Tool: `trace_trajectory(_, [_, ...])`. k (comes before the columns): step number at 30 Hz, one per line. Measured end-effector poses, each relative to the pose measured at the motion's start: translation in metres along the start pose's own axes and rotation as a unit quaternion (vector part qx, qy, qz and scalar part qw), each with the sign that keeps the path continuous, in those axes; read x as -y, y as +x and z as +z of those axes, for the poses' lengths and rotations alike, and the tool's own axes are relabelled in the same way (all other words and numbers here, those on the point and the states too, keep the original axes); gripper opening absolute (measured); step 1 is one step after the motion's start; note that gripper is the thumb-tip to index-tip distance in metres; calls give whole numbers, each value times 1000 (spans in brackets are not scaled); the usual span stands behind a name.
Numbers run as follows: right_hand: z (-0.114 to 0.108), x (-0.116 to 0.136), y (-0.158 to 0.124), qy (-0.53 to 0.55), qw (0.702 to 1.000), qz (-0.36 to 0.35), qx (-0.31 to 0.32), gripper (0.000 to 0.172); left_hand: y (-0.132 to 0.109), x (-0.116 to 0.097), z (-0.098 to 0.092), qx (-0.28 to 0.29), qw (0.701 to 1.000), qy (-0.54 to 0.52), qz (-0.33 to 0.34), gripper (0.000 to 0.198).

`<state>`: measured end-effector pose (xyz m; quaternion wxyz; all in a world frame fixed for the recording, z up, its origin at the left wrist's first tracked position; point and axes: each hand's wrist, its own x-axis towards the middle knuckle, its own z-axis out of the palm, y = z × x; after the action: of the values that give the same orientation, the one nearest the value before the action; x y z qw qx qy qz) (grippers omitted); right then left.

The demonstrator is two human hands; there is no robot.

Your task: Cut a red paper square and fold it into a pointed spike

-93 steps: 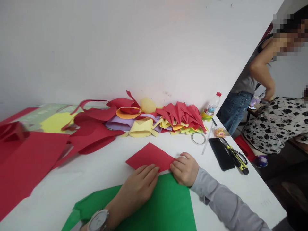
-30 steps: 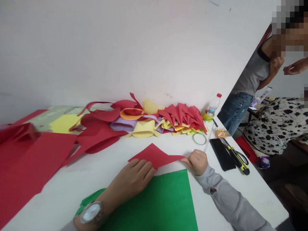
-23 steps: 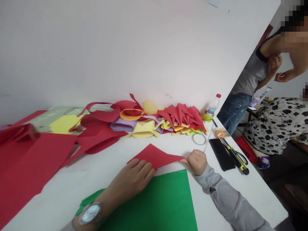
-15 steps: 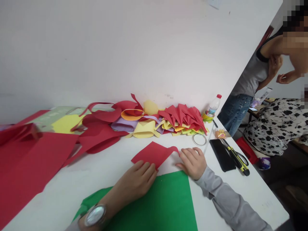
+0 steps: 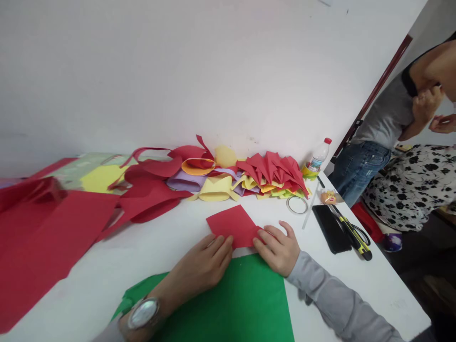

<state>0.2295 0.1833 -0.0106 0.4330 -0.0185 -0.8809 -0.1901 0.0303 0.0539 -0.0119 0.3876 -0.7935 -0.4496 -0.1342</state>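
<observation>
Red paper point(image 5: 233, 223) steadied from two sides

The sheet lies on the white tabletop point(image 5: 149, 256), just beyond a green sheet point(image 5: 260, 294). The left hand point(image 5: 204, 261) bunches its fingers on the near edge, apparently to stop sliding; the right hand point(image 5: 280, 247), fingers loosely spread, sets fingertips at the right corner, seemingly to control it. With thumbs hidden, whether either pinches cannot be told. Folded red pieces point(image 5: 272, 166) crowd near the wall point(image 5: 178, 71), and a utility knife point(image 5: 356, 237) lies rightward, probably to avoid obstructing the hands.
</observation>
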Motion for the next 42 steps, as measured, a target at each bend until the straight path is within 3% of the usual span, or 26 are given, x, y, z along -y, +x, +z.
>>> trace_trajectory(5, [4, 8, 2, 40, 998, -28, 35, 19, 1, -11, 2, -26, 999, -30, -17, 30])
trace_trajectory(12, [-1, 16, 8, 73, 995, -55, 34, 24, 8, -31, 0, -59, 995, -73, -21, 30])
trace_trajectory(21, [1, 0, 4, 79, 997, -16, -15, 31, 1, -14, 2, -80, 994, -64, -49, 25])
trace_trajectory(42, [6, -16, -11, 104, 994, 3, -27, 28, -13, 8, -1, -115, 989, -87, -24, 21])
